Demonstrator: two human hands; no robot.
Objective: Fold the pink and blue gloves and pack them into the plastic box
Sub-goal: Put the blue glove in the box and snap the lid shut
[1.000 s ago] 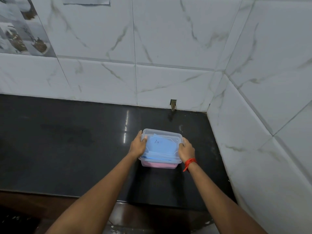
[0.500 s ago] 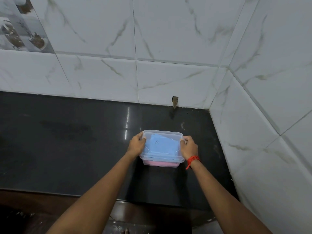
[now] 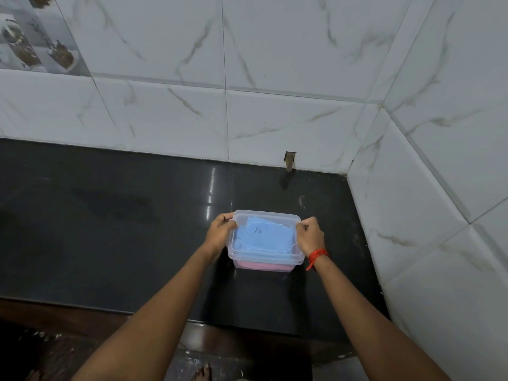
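Item: clear plastic box (image 3: 265, 266), rectangular, standing on the black countertop (image 3: 110, 229) right of centre in the frame, near the corner where the two tiled walls meet. A clear lid (image 3: 288, 220) lies on top of it; whether it is fully pressed down cannot be told.

Contents, seen through the plastic: blue glove (image 3: 265, 235), folded flat, uppermost, with a small dark mark on its upper face. Pink glove (image 3: 262, 266) beneath it, showing as a band along the near wall of the box.

Left hand (image 3: 220, 233): at the left end of the box, fingers curled over the far left corner of the lid, closed on the box's edge.

Right hand (image 3: 310, 233): at the right end, fingers pinched on the far right corner of the lid, likewise closed on the edge. A red thread band (image 3: 317, 255) circles the wrist.

Both forearms reach in from the lower edge of the frame.

Surroundings: white marbled wall tiles (image 3: 288, 64) across the top and right of the frame; a patterned tile (image 3: 33, 37) at upper left; a small notch (image 3: 290, 160) at the wall's foot, above the box. A bare foot (image 3: 202, 373) shows at the bottom edge.
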